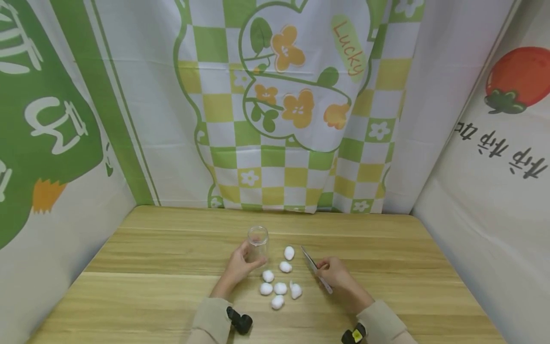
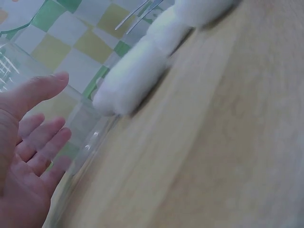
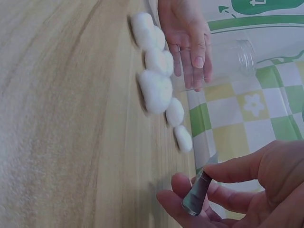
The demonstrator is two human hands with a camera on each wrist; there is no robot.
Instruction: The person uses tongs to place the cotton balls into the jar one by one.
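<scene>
The left hand (image 1: pixel 243 263) had its fingers curled round a clear, round-mouthed jar (image 1: pixel 258 244) upright on the wood-grained surface (image 1: pixel 163 277), near fluffy white balls (image 1: pixel 280 288), while the right hand (image 1: pixel 337 274) pinched slim, silvery tweezers (image 1: pixel 309 259).

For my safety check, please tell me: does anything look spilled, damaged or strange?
The rightmost cotton ball in the head view looks odd: a thin tuft sticks out, while the others look rounded. The clear jar shows no visible damage.
</scene>
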